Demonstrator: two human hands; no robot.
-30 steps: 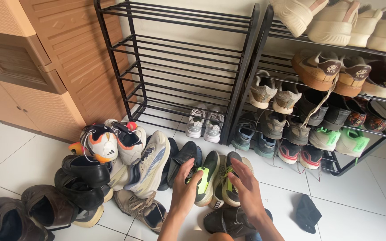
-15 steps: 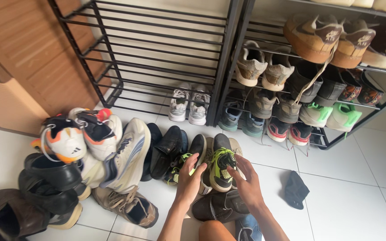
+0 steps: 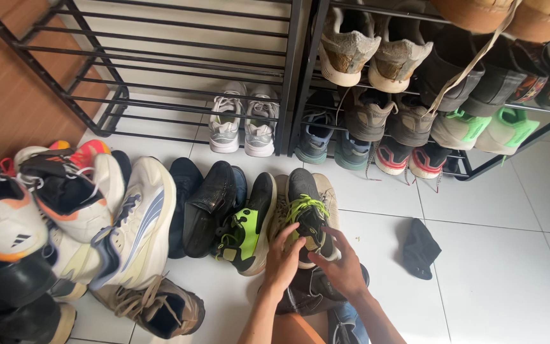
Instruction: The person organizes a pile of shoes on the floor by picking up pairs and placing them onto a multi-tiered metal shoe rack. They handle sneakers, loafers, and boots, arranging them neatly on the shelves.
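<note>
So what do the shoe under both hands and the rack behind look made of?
The black shoe looks like matte knit fabric with neon-green laces, seemingly textile. The rack appears to be black-painted metal: thin straight bars with a slight sheen.

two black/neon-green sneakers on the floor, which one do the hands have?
The right-hand sneaker, upright with neon laces up. Left hand and right hand both grip its heel end. Its mate lies tipped on its side, untouched.
</note>
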